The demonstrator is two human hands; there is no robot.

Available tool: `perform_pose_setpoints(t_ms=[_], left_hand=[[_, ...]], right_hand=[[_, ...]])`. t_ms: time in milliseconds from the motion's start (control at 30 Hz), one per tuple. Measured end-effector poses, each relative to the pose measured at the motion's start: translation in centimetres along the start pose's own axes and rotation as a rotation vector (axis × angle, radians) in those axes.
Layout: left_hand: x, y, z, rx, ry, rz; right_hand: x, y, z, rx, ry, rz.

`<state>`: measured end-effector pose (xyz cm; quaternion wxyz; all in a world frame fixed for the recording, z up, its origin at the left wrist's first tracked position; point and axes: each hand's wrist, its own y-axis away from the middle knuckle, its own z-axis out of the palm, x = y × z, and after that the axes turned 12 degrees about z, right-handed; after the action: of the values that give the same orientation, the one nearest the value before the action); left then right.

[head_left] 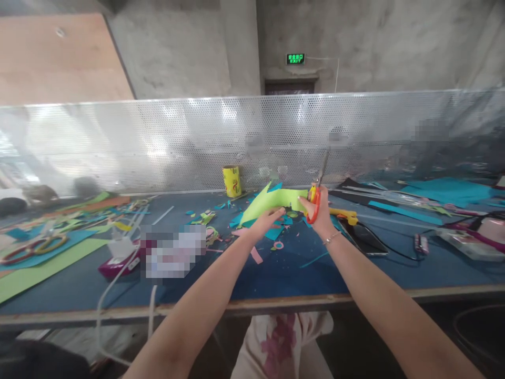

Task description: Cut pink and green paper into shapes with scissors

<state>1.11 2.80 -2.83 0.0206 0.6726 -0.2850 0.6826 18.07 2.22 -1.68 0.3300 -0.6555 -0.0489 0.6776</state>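
Observation:
A curved strip of light green paper (pixel 282 198) stretches between my two hands above the scraps. My left hand (pixel 268 221) is closed at the strip's lower edge, its fingers partly hidden. In my right hand (pixel 321 213) are scissors (pixel 314 205) with orange and yellow handles, their blades pointing up and away from me. The right thumb also presses on the strip's right end. Under and around the hands lie blue paper scraps (pixel 276 232), a pink strip (pixel 256 255) and a small pink ring (pixel 278 245).
A yellow tape roll (pixel 231 181) stands before the perforated metal screen (pixel 189 142). Another pair of scissors (pixel 35 250) lies on coloured paper at left. A purple device (pixel 118 266) with a white cable is nearer. A phone (pixel 365 239) and plastic box (pixel 469 245) are at right.

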Motion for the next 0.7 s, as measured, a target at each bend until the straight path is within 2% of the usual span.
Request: perform_pose_setpoints(t_ms=[133, 300, 433, 533, 700], left_hand=[[-0.1, 0.1, -0.3, 0.147, 0.251, -0.069], [0.8, 0.4, 0.0, 0.111, 0.604, -0.085], [1.7, 0.3, 0.3, 0.164, 0.782, -0.068], [2.0, 0.2, 0.3, 0.221, 0.806, -0.057], [1.4, 0.2, 0.7, 0.252, 0.595, -0.027]], right_hand=[[0.1, 0.5, 0.5, -0.096, -0.150, 0.098], [0.3, 0.6, 1.0, -0.159, -0.334, 0.232], [1.0, 0.4, 1.2, -0.181, -0.388, 0.251], [1.5, 0.4, 1.1, -0.182, -0.333, 0.243], [1.2, 0.7, 1.0, -0.191, -0.242, 0.223]])
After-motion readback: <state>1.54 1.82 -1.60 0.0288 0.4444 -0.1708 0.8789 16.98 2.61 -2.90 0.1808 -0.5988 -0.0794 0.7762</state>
